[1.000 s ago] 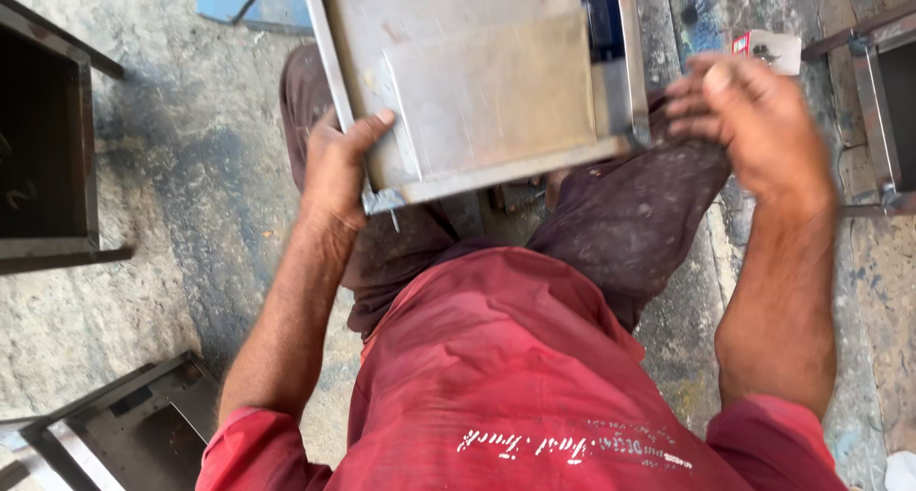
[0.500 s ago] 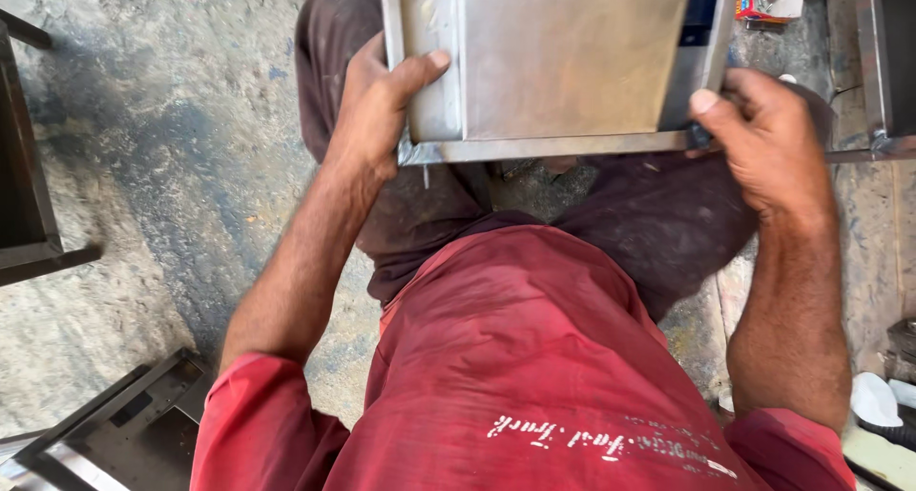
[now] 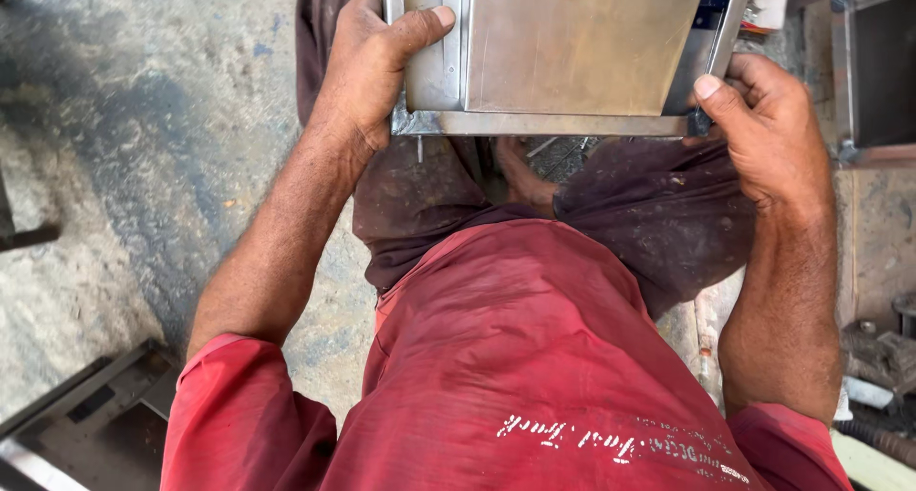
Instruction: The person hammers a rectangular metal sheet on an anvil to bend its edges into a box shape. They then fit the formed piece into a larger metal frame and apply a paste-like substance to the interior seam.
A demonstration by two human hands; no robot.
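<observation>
A square metal frame with a sheet-metal panel (image 3: 563,52) is held over my lap, its near edge toward me. My left hand (image 3: 372,62) grips the frame's left near corner, thumb lying across the top face. My right hand (image 3: 763,119) clamps the right near corner, thumb pressed on the frame's edge. A dark blue part (image 3: 716,0) shows on the frame's right side. I wear a red shirt and dark brown trousers, seated above a concrete floor.
Another metal frame (image 3: 859,71) stands at the right edge. Dark metal frames lie at the bottom left (image 3: 86,415). Small metal parts and a hose (image 3: 878,357) lie at the lower right. A small white and red box (image 3: 766,4) sits at the top right.
The frame has come closer and squared up in front of me. My right hand moved from beside the frame onto its right near corner; my left hand kept its grip.
</observation>
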